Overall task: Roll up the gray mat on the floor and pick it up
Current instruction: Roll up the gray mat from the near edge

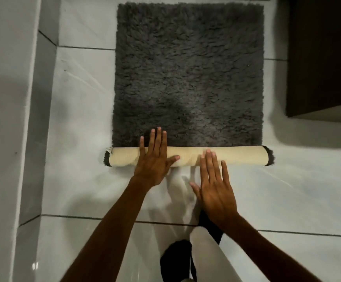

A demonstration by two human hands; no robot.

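Observation:
A shaggy gray mat [189,74] lies flat on the white tiled floor. Its near edge is rolled into a narrow tube [238,156] that shows the cream backing, with dark pile sticking out at both ends. My left hand [153,159] lies flat across the roll left of its middle, fingers spread and reaching onto the pile. My right hand [214,182] is flat too, palm over the floor, with only the fingertips touching the roll's near side. Neither hand grips anything.
A white wall and raised ledge [33,119] run along the left. A dark cabinet [322,58] stands at the right, close to the mat's edge. My legs [204,251] are at the bottom. Glossy floor tiles [287,190] surround the mat.

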